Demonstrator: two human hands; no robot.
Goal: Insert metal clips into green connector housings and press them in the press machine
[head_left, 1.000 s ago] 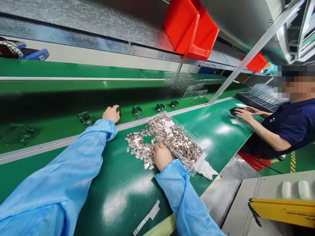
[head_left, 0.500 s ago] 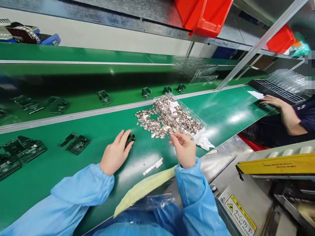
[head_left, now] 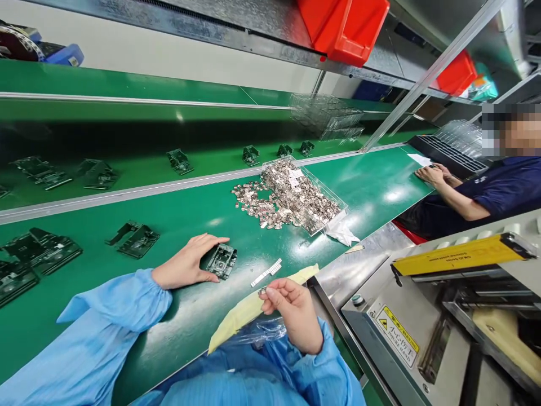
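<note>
My left hand grips a small green circuit board by its edges, thumb on the near side and fingers on the far side, while the board rests on the green work surface. Between the thumb and fingertips of my right hand is a small metal piece, held above the yellow sheet at the front edge. A short strip of white stickers lies between both hands. Beyond them, many similar metal pieces are heaped on the surface and in a clear tray.
More circuit boards lie to the left and along the back strip. A crumpled white wipe sits beside the tray. A machine with a yellow bar stands close on my right. A co-worker works at the far right.
My right hand has drawn back from the pile towards me with a small metal piece. The board under my left hand now lies face up in plain sight. The view has shifted right.
</note>
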